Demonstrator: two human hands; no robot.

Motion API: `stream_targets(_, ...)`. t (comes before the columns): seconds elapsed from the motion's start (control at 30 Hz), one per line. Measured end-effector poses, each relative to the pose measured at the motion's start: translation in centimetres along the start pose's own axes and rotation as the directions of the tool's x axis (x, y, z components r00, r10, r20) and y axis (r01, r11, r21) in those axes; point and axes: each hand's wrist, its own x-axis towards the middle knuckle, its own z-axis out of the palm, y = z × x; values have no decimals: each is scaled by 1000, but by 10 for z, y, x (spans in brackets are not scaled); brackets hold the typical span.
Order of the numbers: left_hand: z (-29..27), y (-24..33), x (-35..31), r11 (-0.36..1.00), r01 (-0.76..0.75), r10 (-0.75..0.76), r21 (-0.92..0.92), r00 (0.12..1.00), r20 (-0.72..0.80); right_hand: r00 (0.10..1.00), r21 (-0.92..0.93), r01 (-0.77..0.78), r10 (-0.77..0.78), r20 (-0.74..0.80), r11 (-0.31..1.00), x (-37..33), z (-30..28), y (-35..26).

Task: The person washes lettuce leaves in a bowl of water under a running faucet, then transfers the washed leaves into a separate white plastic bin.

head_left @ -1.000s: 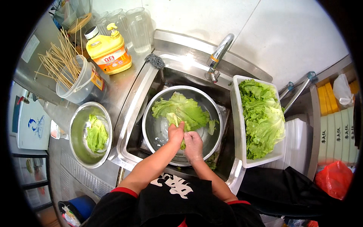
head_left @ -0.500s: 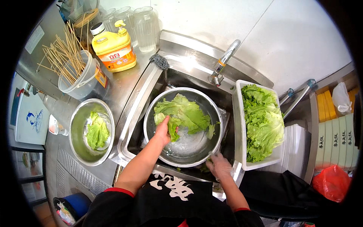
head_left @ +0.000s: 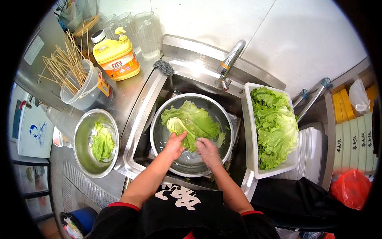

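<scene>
Crinkled green lettuce [head_left: 190, 121] is gripped by both hands [head_left: 174, 144] [head_left: 207, 151] in a round steel bowl [head_left: 159, 135], mid-frame, within a steel sink [head_left: 137, 131].

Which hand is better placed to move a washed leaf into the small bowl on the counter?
Probably the left hand: it touches the lettuce, and the small bowl lies on its side. The right hand is farther.

Off to the left, a smaller steel bowl [head_left: 96, 143] holds a few green leaves, and behind it a clear tub [head_left: 85, 89] bristles with wooden skewers. A yellow bottle [head_left: 116, 58] stands near the glass jars [head_left: 148, 28], and a white tray [head_left: 254, 131] heaped with lettuce sits right of the tap [head_left: 230, 63].
</scene>
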Motion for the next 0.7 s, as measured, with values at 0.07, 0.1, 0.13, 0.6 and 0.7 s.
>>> stream_targets(0.07,-3,-1,1,999,-2,3,-38,1000,26,995,138,-93,86,56,986,1,-4,-2)
stream_targets(0.1,-9,-3,4,997,-7,10,-72,999,40,992,180,-101,84,98,978,4,-9,7)
stream_targets(0.13,-13,-3,6,994,-11,17,-106,998,55,987,222,-111,81,138,969,6,-12,14)
stream_targets(0.6,-27,-5,1,932,-88,-78,353,899,431,993,520,-79,21,115,850,11,-23,-9)
stream_targets(0.7,-33,4,1,931,76,-187,356,940,287,998,487,-58,35,56,872,12,-32,-8)
